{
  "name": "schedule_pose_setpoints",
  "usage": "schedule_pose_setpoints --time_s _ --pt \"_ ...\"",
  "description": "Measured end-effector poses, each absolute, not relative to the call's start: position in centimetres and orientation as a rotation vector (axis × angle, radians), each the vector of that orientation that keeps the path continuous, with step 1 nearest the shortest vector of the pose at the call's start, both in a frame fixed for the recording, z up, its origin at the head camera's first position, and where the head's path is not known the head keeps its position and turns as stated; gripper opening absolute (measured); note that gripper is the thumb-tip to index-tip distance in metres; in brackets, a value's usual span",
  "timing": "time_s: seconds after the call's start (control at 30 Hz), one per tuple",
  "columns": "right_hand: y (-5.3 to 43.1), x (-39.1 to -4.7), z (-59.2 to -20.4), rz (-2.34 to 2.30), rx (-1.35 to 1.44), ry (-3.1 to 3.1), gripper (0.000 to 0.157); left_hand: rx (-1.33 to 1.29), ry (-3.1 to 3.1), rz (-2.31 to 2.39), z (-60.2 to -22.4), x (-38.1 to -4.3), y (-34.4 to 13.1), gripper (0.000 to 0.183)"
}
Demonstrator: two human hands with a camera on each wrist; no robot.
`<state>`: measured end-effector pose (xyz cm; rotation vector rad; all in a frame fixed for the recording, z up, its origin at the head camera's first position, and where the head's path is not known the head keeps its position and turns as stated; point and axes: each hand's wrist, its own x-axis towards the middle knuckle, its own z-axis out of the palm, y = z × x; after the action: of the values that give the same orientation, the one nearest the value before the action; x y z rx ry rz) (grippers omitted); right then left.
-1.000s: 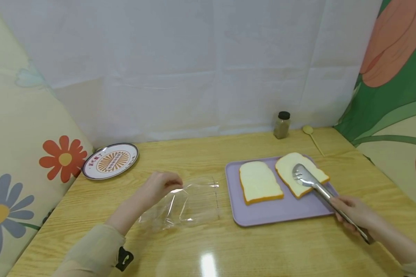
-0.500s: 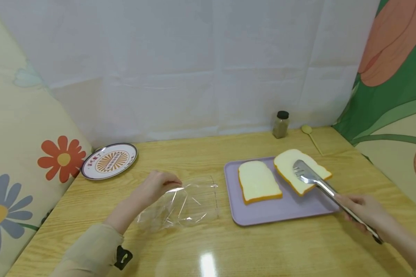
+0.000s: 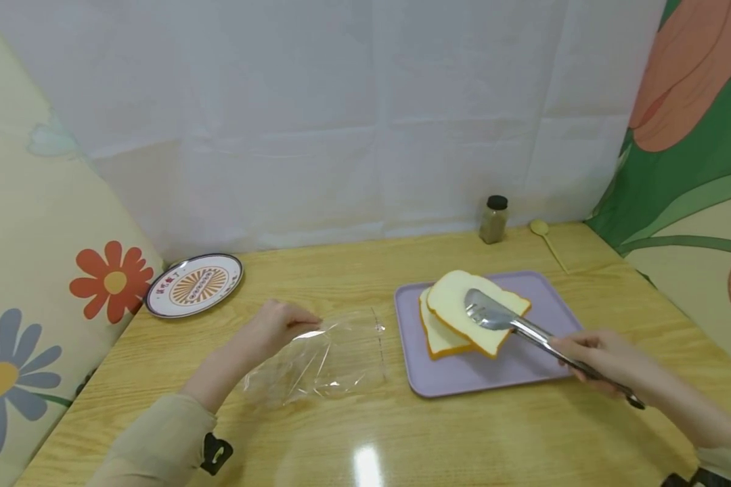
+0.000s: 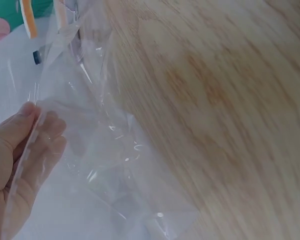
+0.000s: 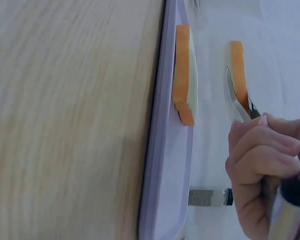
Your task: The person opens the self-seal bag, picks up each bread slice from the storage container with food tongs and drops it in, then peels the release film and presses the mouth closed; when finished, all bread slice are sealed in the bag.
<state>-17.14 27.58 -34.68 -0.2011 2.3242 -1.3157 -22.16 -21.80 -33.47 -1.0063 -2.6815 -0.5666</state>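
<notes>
My left hand [image 3: 274, 330] pinches the upper edge of a clear plastic bag [image 3: 350, 358]; the left wrist view has the thumb outside and the fingers seen through the film. My right hand [image 3: 609, 362] grips metal tongs [image 3: 539, 337]. Between the tongs' ends is a bread slice [image 3: 453, 297], white with an orange-brown crust. In the right wrist view this slice [image 5: 237, 65] hangs apart from the lower bread slice [image 5: 182, 65], which lies on the purple tray [image 3: 524, 368]. From the head view, the raised slice covers much of the lower one.
A round patterned plate [image 3: 195, 285] lies at the back left. Behind the tray stand a glass jar [image 3: 493, 222] with a black lid and a pale yellow spoon [image 3: 548, 243]. A white cloth hangs along the back of the wooden table [image 3: 317, 439].
The right-hand slice has been lifted off the tray with the tongs and carried left, above the other slice. My left hand and the bag have stayed nearly in place.
</notes>
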Motion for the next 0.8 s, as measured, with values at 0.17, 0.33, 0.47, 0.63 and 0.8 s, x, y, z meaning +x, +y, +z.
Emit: schedule_pose_setpoints --time_s 0.17,0.33,0.47,0.63,0.8 --pt "25.7 -18.2 -34.5 -1.281 -0.333 2.308 0.047 -1.002 -2.689 -0.587 -33.5 -22.1 -21.7 0.013" --pt "23.9 -19.4 -34.3 -1.223 -0.385 2.335 0.045 -1.003 -2.694 -0.595 -33.6 -22.1 -21.7 0.012" --pt "22.6 -20.2 -34.0 -1.144 -0.391 2.366 0.044 -1.017 -2.687 -0.603 -33.6 -22.1 -21.8 0.012" --pt "21.3 -21.0 -33.9 -1.096 -0.479 2.347 0.043 -1.021 -2.661 -0.596 -33.6 -22.0 -21.7 0.011" --pt "20.6 -21.6 -33.9 -1.085 -0.556 2.304 0.042 -1.01 -2.644 -0.592 -33.7 -21.9 -21.7 0.01"
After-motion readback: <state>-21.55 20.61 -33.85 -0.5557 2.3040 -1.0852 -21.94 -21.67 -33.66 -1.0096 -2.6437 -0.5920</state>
